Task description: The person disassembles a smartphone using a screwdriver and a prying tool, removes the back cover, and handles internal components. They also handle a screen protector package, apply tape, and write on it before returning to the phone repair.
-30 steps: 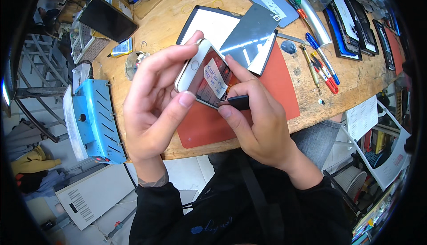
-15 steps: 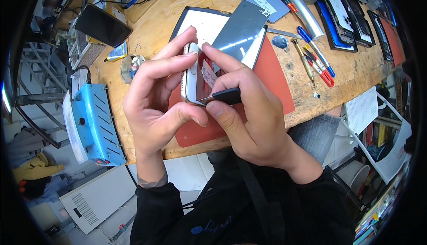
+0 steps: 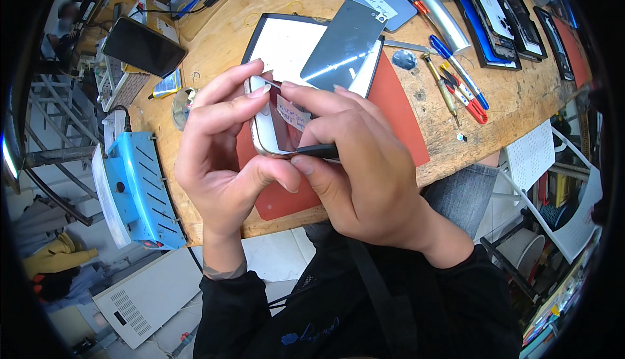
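Note:
My left hand (image 3: 218, 150) grips a smartphone (image 3: 265, 128) by its edges, fingers at the upper end and thumb at the lower corner. The phone has a white front with a round home button, a gold-toned frame and a dark screen bearing a small handwritten label (image 3: 292, 113). In my right hand (image 3: 371, 170), thumb and fingers pinch a black-handled thin pry tool (image 3: 319, 151). Its tip meets the phone's lower corner edge; whether it sits inside the seam I cannot tell. The right index finger reaches to the phone's far side.
Beneath the hands lie a red mat (image 3: 403, 118) and a black-rimmed white tray (image 3: 273, 36) with a dark glass panel (image 3: 345, 43) across it. Pens and a screwdriver (image 3: 443, 88) lie rightward. A blue device (image 3: 140, 186) stands left, below a dark phone (image 3: 144, 46).
The phone has tilted so more of its front faces up, and both hands have shifted slightly left with it. The pry tool stays at the same corner, its handle turned more edge-on.

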The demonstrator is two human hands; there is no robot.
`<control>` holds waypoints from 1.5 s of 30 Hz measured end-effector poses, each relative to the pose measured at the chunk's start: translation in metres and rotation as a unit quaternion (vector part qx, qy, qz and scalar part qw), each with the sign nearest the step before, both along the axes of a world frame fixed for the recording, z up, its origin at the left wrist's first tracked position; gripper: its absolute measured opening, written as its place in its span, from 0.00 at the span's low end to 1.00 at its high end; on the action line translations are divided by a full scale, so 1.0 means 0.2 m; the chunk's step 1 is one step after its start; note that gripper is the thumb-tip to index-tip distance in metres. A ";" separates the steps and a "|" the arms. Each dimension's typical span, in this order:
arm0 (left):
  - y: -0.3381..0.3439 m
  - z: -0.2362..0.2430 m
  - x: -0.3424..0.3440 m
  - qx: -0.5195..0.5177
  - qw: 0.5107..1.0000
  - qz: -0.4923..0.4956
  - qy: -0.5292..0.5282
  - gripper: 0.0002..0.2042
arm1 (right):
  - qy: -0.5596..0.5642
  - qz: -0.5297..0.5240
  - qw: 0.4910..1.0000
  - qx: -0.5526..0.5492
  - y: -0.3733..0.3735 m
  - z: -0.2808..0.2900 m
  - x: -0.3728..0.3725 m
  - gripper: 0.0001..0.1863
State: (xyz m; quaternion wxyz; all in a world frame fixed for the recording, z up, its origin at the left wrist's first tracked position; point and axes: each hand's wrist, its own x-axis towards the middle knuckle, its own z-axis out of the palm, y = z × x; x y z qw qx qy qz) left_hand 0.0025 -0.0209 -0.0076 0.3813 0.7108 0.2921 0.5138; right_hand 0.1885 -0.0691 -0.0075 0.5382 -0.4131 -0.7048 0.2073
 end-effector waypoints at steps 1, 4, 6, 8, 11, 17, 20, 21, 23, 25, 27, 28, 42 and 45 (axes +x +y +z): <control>0.00 -0.01 0.00 0.018 1.000 0.017 0.014 0.37 | -0.015 -0.009 1.000 0.002 0.00 0.01 0.01 0.12; -0.01 -0.02 0.00 0.081 0.992 0.074 0.070 0.37 | -0.013 -0.021 0.999 0.029 0.01 0.01 0.01 0.13; -0.01 -0.03 0.00 0.109 0.985 0.100 0.090 0.37 | -0.004 -0.021 0.999 0.042 0.01 0.01 0.01 0.13; -0.02 -0.03 0.00 0.119 0.983 0.109 0.088 0.36 | -0.006 -0.021 0.999 0.035 0.02 0.01 0.01 0.13; -0.04 -0.01 0.00 0.118 0.978 0.117 0.125 0.37 | -0.019 -0.005 0.999 0.033 0.02 0.02 0.03 0.13; -0.04 0.01 0.01 0.143 0.962 0.149 0.177 0.32 | -0.025 0.046 0.999 -0.004 0.04 0.04 0.07 0.14; -0.04 -0.01 0.03 0.115 0.975 0.146 0.123 0.33 | -0.050 -0.010 0.998 0.047 0.03 0.02 0.02 0.14; -0.04 -0.01 0.03 0.103 0.978 0.143 0.109 0.33 | -0.057 -0.030 0.996 0.059 0.03 0.01 0.00 0.14; -0.04 -0.02 0.04 0.084 0.982 0.145 0.086 0.35 | -0.075 -0.072 0.991 0.084 0.02 0.00 -0.05 0.12; -0.06 -0.02 0.04 0.067 0.985 0.149 0.061 0.37 | -0.093 -0.122 0.982 0.109 0.02 -0.02 -0.09 0.13; -0.08 -0.03 0.05 0.067 0.986 0.145 0.040 0.38 | -0.099 -0.151 0.977 0.114 0.01 -0.03 -0.10 0.13; -0.08 -0.03 0.06 0.071 0.985 0.151 0.042 0.38 | -0.097 -0.151 0.978 0.110 0.00 -0.03 -0.11 0.13; -0.07 0.00 0.05 0.116 0.978 0.125 0.119 0.21 | -0.094 -0.169 0.976 0.096 -0.03 -0.03 -0.14 0.08; -0.08 0.00 0.05 0.107 0.978 0.128 0.122 0.21 | -0.094 -0.174 0.976 0.096 -0.03 -0.03 -0.14 0.07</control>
